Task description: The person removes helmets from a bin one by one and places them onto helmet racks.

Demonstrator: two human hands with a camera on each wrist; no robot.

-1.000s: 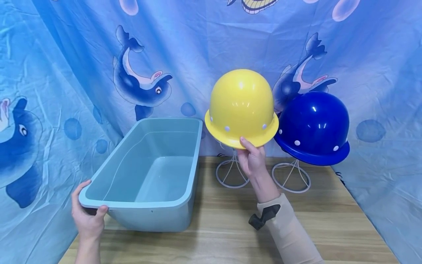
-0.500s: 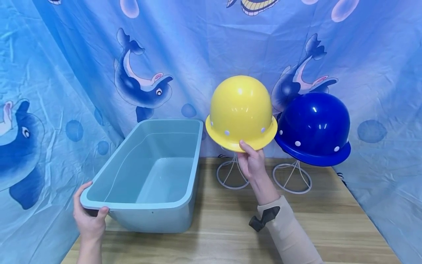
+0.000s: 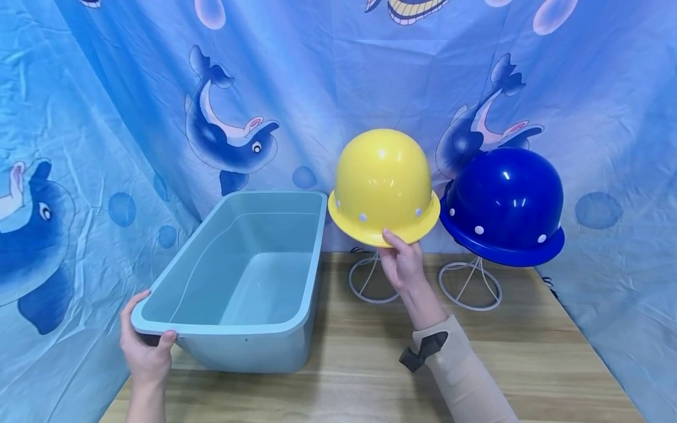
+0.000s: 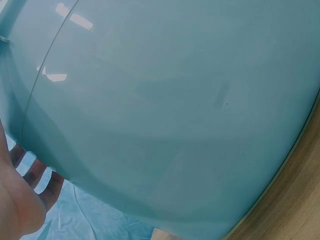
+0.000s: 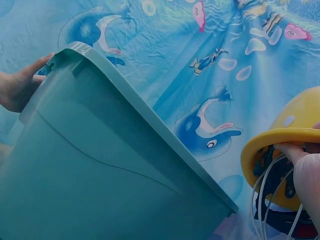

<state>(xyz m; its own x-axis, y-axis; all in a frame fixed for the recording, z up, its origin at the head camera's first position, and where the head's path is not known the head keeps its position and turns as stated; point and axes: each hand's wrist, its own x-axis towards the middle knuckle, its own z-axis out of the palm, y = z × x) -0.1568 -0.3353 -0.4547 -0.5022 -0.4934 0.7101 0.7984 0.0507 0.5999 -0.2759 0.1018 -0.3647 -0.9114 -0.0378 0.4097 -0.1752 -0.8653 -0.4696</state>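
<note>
My right hand (image 3: 404,264) pinches the front brim of a yellow hard hat (image 3: 383,176), thumb on top and fingers underneath. The hat sits over a white wire stand (image 3: 365,288); in the right wrist view the stand's wires (image 5: 262,200) run up inside it, beside the dark inner straps. At the near left corner of a light blue plastic tub (image 3: 227,352), my left hand (image 3: 145,349) grips the rim. The left wrist view shows those curled fingers (image 4: 37,175) at the tub's edge. Right of the yellow hat, a blue hard hat (image 3: 508,200) rests on another white wire stand (image 3: 471,288).
Everything stands on a wood-grain table (image 3: 370,364). The tub holds nothing visible on its bottom (image 3: 267,288). A blue curtain (image 3: 370,76) printed with dolphins hangs behind and at both sides. A black strap mount (image 3: 423,351) circles my right wrist.
The yellow hard hat and my right hand have come down a little, the hat shifting slightly left and lower over its stand. My left hand keeps its grip on the tub.
</note>
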